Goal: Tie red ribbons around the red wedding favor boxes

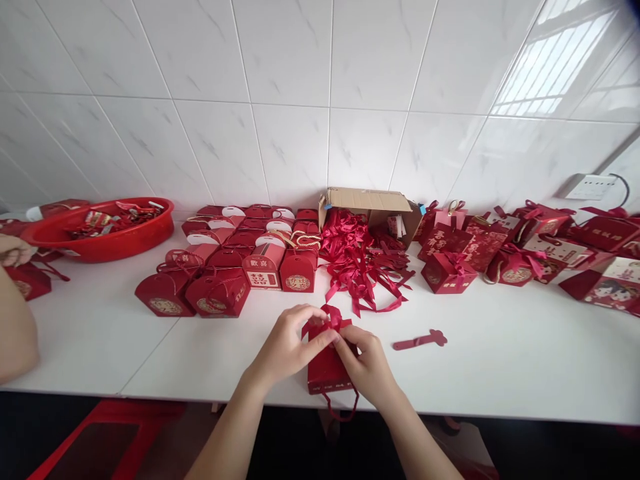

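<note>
A small red gift box (326,367) lies near the front edge of the white table (500,367), a red cord loop hanging off its near end. My left hand (286,347) and my right hand (367,367) both pinch at the red ribbon bow (331,319) on the box's top. The fingers of both hands are closed on the bow and the box. A loose flat red ribbon piece (420,341) lies on the table just right of my right hand.
Rows of closed red gift boxes (235,267) stand behind. A tipped cardboard carton (373,207) spills red ribbons (363,263). More red boxes (525,250) fill the right. A red basin (100,230) sits far left, beside another person's arm (15,320). A red stool (107,440) stands below.
</note>
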`<state>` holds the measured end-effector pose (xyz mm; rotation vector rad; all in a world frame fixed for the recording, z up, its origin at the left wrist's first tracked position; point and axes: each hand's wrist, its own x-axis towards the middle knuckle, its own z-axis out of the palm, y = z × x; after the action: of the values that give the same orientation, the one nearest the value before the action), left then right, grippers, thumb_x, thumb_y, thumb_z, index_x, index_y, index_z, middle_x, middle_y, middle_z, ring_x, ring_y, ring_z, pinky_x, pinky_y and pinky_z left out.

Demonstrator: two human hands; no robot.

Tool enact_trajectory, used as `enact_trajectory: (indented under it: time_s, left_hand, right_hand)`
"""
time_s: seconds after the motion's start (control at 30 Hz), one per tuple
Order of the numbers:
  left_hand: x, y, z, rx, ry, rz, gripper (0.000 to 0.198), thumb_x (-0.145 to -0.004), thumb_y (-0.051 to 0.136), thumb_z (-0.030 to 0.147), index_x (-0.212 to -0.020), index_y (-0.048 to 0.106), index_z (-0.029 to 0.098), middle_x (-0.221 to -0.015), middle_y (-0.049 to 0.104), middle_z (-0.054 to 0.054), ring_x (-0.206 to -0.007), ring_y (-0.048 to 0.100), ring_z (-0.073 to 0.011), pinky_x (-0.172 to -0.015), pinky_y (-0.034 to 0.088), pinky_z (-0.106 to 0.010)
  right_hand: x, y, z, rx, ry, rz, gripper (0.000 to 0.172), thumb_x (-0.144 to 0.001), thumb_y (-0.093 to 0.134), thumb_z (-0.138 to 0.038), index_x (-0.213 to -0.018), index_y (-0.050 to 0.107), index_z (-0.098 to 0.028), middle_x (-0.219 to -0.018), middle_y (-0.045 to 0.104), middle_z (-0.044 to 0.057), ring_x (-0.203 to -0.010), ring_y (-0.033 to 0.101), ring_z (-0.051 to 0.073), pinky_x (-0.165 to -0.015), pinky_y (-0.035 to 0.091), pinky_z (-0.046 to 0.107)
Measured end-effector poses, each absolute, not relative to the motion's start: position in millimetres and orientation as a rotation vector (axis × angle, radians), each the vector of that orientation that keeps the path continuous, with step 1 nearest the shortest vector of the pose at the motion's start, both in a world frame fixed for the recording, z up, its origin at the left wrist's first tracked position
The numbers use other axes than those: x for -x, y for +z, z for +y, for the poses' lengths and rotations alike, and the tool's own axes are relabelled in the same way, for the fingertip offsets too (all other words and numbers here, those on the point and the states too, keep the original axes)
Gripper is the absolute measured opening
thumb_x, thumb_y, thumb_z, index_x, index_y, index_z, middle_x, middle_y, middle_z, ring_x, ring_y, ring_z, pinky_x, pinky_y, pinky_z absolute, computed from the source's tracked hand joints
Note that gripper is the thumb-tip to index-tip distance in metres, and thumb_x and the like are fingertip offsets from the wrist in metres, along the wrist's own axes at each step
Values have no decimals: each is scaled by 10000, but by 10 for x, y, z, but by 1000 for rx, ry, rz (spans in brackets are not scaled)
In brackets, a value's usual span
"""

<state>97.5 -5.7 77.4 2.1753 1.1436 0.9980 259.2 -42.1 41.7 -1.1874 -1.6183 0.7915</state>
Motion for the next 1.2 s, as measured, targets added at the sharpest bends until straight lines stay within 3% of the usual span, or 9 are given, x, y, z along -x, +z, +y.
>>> enact_trajectory:
  time_s: [0.27,0.47,0.57,0.67,0.77,0.9,1.0,1.2]
  left_hand:
    - [-963,468,-167,-1881,1198,1073,112,-836,661,266,-832,758,209,-870,762,-58,-846,706,-209,-797,569,-328]
    - [-1008,393,-219,-1875,1218,1090,62,-827,666,239,-843,710,200,-908,742,-56,-901,691,-203,-841,556,-324]
    - [-1025,349,-219,-1903,1221,1135,31,-808,675,216,-829,686,196,-881,724,-47,-870,688,-193,-817,555,-312]
    - [-1039,312,-210,-1921,1258,1163,38,-797,660,171,-770,667,196,-873,717,-44,-862,690,-190,-808,555,-304]
    - [-1047,292,-205,-1920,1302,1153,69,-794,642,152,-746,653,201,-864,725,-42,-853,699,-193,-807,562,-310]
    - [-1055,286,-207,-1906,1351,1114,106,-781,613,114,-745,651,206,-865,741,-49,-867,710,-205,-819,572,-328]
    - [-1057,291,-208,-1894,1352,1108,102,-783,624,122,-740,656,209,-854,752,-49,-876,713,-213,-831,574,-342]
    - [-1047,323,-207,-1838,1301,1112,97,-807,606,138,-788,674,204,-865,758,-43,-880,714,-214,-832,568,-334]
  right_hand:
    - [-2585,386,-446,1127,835,-1485,342,-936,494,-371,-675,624,-192,-735,608,47,-675,548,170,-622,445,283]
    - [-2542,305,-433,1174,808,-1359,130,-897,562,-330,-876,584,-203,-682,652,8,-623,585,157,-601,460,266]
    - [-2534,272,-429,1145,790,-1323,112,-887,576,-306,-932,531,-214,-666,648,-15,-606,601,150,-603,482,263]
    - [-2549,271,-436,1137,718,-1379,102,-898,556,-289,-857,603,-207,-753,689,30,-695,643,173,-671,516,292]
    - [-2583,287,-454,1151,676,-1460,151,-899,564,-270,-923,702,-214,-871,719,68,-795,674,204,-746,541,333]
    - [-2613,266,-475,1170,658,-1508,175,-846,643,-249,-989,743,-233,-889,692,73,-792,671,211,-727,563,339]
    - [-2605,230,-481,1205,576,-1481,144,-856,616,-235,-915,748,-230,-854,662,78,-776,649,215,-709,563,350]
    - [-2601,242,-492,1196,570,-1563,113,-874,562,-219,-881,675,-217,-1091,611,122,-1063,572,264,-935,489,437]
